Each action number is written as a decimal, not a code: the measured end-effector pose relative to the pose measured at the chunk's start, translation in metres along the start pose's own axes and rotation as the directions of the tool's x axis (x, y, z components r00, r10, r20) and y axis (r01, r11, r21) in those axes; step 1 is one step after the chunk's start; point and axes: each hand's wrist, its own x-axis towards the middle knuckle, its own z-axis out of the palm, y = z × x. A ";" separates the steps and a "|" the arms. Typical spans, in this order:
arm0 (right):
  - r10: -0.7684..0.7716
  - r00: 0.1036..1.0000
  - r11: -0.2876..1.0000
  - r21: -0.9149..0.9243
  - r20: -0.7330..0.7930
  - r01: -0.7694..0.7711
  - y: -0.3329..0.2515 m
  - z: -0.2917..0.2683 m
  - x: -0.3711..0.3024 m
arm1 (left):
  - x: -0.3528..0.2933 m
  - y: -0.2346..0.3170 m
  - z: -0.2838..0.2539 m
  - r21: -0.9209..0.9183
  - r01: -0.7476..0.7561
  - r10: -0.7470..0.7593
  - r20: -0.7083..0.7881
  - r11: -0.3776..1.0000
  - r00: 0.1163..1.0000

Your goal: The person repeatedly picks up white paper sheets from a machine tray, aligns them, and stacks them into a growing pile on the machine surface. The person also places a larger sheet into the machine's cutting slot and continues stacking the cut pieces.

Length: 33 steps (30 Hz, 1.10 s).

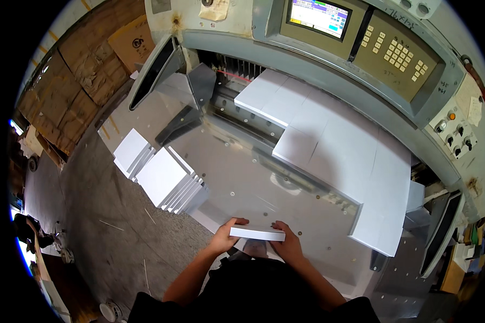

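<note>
square up the white paper stack point(257, 233) with even pressure
your left hand point(224, 237) and right hand point(289, 243) grip its opposite ends by the near edge of the worktop point(226, 168); hold it level, or sheets could slip.

Between left grip point(224, 237) and right grip point(290, 245) sits a paper block point(257, 233), with stacked blocks point(163, 176) leftward and paper slabs point(355, 161) ahead-right on the tabletop point(226, 172).
</note>
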 end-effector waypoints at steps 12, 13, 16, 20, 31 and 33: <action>0.153 0.988 0.982 -0.111 0.017 -0.150 -0.004 0.018 0.008 | 0.000 -0.004 -0.006 0.343 -0.047 0.079 -0.082 0.938 0.993; 0.166 0.985 0.981 -0.104 0.036 -0.162 -0.006 0.017 0.009 | 0.001 -0.006 -0.007 0.350 -0.055 0.092 -0.090 0.935 0.992; -0.089 0.996 0.975 -0.205 -0.023 0.082 0.001 0.021 0.011 | 0.000 -0.004 -0.010 0.325 0.001 0.042 -0.126 0.946 0.991; 0.050 0.999 0.986 -0.160 0.013 -0.048 0.001 0.029 0.021 | -0.005 0.013 -0.015 0.217 0.229 -0.192 -0.177 0.949 0.965; -0.273 0.828 0.900 0.434 0.490 0.039 -0.162 0.093 0.177 | -0.032 0.082 -0.168 -0.166 -0.041 -0.067 -0.594 0.985 0.802; -0.269 0.832 0.935 0.340 0.486 0.103 -0.177 0.129 0.213 | -0.023 0.067 -0.202 -0.156 -0.021 -0.088 -0.656 0.988 0.749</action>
